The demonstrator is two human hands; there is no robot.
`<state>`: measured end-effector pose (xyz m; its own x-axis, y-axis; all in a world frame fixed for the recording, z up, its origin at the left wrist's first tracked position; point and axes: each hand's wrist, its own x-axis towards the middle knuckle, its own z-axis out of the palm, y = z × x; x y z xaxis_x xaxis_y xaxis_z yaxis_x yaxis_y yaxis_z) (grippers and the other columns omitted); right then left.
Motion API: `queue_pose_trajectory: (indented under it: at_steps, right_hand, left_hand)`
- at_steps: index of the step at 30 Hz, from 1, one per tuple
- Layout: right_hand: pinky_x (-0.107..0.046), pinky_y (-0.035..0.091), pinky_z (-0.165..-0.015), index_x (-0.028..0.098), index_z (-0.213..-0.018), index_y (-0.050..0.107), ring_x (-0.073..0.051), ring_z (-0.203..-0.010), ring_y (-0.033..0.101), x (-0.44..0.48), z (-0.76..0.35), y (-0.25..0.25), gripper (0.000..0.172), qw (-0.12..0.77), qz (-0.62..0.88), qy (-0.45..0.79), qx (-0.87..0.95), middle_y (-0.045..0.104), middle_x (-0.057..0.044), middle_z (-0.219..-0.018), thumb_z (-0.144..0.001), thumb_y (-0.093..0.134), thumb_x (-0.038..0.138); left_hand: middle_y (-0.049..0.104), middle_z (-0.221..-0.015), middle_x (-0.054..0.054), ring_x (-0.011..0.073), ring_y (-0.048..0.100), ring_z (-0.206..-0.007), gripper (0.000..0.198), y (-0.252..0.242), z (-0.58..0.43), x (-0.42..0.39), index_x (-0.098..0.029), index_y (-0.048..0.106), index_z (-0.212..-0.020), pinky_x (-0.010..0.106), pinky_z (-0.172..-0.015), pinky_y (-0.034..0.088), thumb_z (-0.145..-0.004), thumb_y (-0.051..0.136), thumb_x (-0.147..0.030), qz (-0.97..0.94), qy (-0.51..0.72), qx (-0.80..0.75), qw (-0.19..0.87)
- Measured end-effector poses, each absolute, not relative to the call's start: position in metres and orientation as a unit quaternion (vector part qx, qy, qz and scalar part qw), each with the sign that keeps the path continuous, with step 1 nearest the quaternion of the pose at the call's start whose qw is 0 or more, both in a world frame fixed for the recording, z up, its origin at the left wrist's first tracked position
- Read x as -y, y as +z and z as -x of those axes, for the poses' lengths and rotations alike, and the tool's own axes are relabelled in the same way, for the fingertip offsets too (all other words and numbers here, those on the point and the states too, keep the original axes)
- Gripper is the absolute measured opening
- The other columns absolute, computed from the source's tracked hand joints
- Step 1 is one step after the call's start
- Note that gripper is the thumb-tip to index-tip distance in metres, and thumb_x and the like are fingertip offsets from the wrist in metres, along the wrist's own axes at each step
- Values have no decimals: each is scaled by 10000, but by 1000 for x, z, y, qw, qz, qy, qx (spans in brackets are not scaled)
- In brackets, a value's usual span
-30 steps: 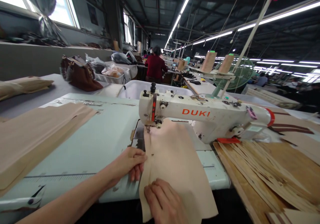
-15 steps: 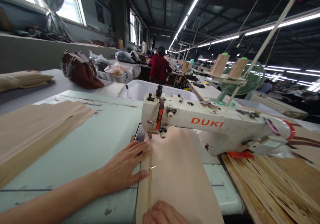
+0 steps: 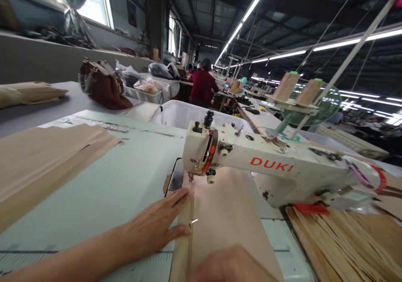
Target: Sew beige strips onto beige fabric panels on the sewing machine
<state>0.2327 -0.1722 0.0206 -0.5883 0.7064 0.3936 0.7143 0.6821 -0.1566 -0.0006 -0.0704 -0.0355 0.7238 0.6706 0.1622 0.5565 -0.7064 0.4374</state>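
Observation:
A beige fabric panel lies under the needle of a white sewing machine marked DUKI. Along its left side runs a narrow zipper with a small gold-coloured zipper pull. My left hand rests flat on the zipper edge, fingers stretched toward the presser foot and thumb beside the pull. My right hand is over the lower part of the panel at the bottom edge, smeared by motion. Its fingers are not clear enough to show whether they grip the fabric.
More beige fabric pieces lie on the pale green table at left. A wooden board with cut strips is at right. Behind the machine stand a white bin and thread cones. A brown bag and a person in red are farther back.
The view has shifted a little, so the machine appears lower and farther right. My right hand has moved rightward over the panel and blurred. My left hand stays on the zipper edge.

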Motion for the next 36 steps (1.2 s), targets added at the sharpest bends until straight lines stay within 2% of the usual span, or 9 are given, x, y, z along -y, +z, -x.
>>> queue_pose_trajectory:
  at_steps: [1, 3, 5, 7, 15, 24, 28, 32, 36]
  right_hand:
    - [-210, 565, -700, 297, -952, 713, -133, -835, 694, 153, -234, 21, 256, 214, 418, -6, 883, 718, 20, -878, -1017, 492, 411]
    - [-285, 561, -874, 238, -1108, 695, -161, -982, 691, 118, -236, 15, 237, 202, 483, -16, 852, 726, -36, -1058, -1023, 492, 324]
    - [-465, 458, -1075, 177, -1321, 593, -235, -1231, 594, 94, -235, 1, 341, 175, 511, -30, 841, 637, -116, -1310, -1017, 500, 302]
    - [-595, 332, -1147, 154, -1426, 496, -276, -1360, 480, 85, -232, -14, 430, 151, 519, -34, 841, 536, -138, -1437, -1032, 462, 323]
    - [-589, 312, -1163, 157, -1429, 503, -260, -1361, 483, 93, -226, -32, 420, 164, 540, -60, 823, 538, -138, -1435, -1050, 414, 314]
    - [-579, 315, -1168, 167, -1421, 514, -257, -1366, 478, 89, -229, -30, 413, 159, 531, -64, 830, 550, -110, -1430, -1051, 404, 314]
    - [-572, 288, -1182, 187, -1445, 485, -247, -1380, 460, 87, -231, -29, 426, 163, 529, -64, 831, 548, -116, -1431, -1043, 435, 319]
    - [-579, 253, -1193, 203, -1454, 467, -237, -1379, 460, 77, -234, -30, 425, 162, 528, -44, 833, 557, -110, -1422, -1050, 418, 325]
    - [-596, 249, -1187, 198, -1459, 454, -248, -1378, 456, 72, -235, -26, 432, 151, 524, -31, 838, 559, -121, -1416, -1045, 428, 318]
  left_hand:
    - [382, -1563, 115, 328, 415, -1401, 709, -33, 1, 70, -285, 305, -1550, 464, -1146, 397, -941, 628, -452, -912, 160, -333, 180]
    - [436, -1519, 102, 339, 427, -1383, 659, -27, 0, 70, -294, 402, -1502, 499, -1139, 396, -920, 645, -485, -915, 162, -331, 164]
    - [455, -1488, 110, 367, 417, -1374, 655, -23, -2, 70, -298, 453, -1471, 546, -1123, 398, -896, 655, -538, -913, 159, -346, 145]
    - [448, -1484, 120, 377, 406, -1376, 682, -19, -3, 71, -294, 440, -1483, 559, -1110, 412, -889, 657, -550, -911, 154, -355, 142]
    - [399, -1557, 110, 347, 373, -1421, 762, -20, 1, 68, -275, 376, -1528, 509, -1143, 401, -885, 661, -568, -919, 126, -329, 179]
    - [358, -1583, 142, 356, 413, -1404, 855, -20, 3, 68, -263, 293, -1560, 518, -1130, 410, -848, 724, -460, -915, 130, -328, 197]
    - [377, -1574, 124, 368, 401, -1410, 886, -26, 5, 63, -297, 275, -1562, 536, -1132, 404, -823, 746, -419, -920, 150, -318, 175]
    - [320, -1600, 139, 396, 346, -1435, 891, -35, 8, 55, -292, 217, -1583, 566, -1125, 402, -859, 705, -473, -930, 146, -305, 141]
    - [337, -1591, 142, 392, 288, -1462, 884, -32, 10, 55, -249, 211, -1588, 588, -1174, 307, -878, 675, -500, -942, 154, -284, 96]
